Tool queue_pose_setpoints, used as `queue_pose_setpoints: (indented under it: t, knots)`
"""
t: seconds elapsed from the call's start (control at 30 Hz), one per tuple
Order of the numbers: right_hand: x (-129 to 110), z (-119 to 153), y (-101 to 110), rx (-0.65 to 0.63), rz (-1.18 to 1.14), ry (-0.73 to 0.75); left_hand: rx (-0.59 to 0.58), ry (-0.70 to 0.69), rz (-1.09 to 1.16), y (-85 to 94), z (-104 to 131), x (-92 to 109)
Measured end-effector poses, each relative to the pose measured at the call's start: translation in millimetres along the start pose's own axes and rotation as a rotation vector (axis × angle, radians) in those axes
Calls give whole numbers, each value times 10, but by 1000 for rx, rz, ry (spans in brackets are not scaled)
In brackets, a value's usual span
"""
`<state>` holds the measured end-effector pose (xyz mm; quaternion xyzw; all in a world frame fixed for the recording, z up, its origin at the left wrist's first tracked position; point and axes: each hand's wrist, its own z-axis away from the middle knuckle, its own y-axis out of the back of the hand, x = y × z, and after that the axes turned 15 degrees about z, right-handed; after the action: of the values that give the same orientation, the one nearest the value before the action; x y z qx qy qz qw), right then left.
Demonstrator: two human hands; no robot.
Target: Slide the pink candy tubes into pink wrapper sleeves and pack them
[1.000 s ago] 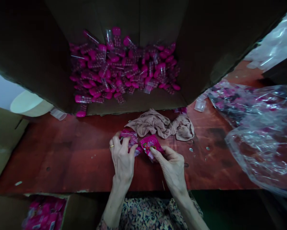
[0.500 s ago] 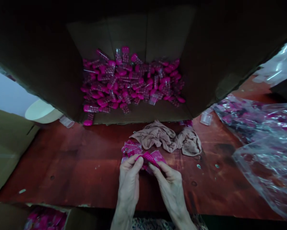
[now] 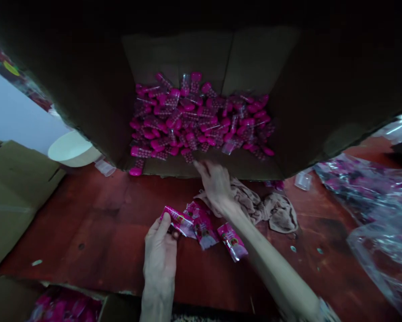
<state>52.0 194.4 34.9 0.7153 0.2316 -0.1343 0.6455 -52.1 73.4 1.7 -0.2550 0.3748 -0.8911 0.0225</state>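
Note:
A pink printed wrapper [image 3: 179, 220] is pinched between the thumb and fingers of my left hand [image 3: 161, 237], above the red table. More pink wrappers [image 3: 204, 226] lie just right of it, and a single one [image 3: 233, 242] rests apart, beside my right forearm. My right hand [image 3: 215, 179] is over the front edge of the large cardboard box, blurred by motion; whether it holds anything does not show. Inside that box [image 3: 204, 53] lie many small clear tubes [image 3: 201, 120] with pink caps and pink beads. A crumpled beige cloth [image 3: 281, 212] is partly behind my right hand.
Clear plastic bags [image 3: 385, 223] with pink pieces cover the right side of the red table [image 3: 96, 241]. A white bowl [image 3: 74, 150] and a clear cup [image 3: 105, 167] are at the left. A small clear cup [image 3: 302, 180] sits right; an open carton [image 3: 66, 308] is at lower left.
My hands have parted. My right hand has moved forward to the box edge, while my left has shifted left with a wrapper. The view has also shifted slightly.

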Motion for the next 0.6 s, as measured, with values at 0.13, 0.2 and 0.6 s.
queue_pose_setpoints:
  t: [0.13, 0.2, 0.6]
  knots:
    - [-168, -526, -469, 3, 73, -100, 28, -19, 88, -1, -33, 101]
    - [-169, -612, -615, -10, 76, -122, 54, -41, 116, -7, -40, 141]
    - [174, 579, 78, -249, -478, -128, 116, -22, 213, -155, -46, 159]
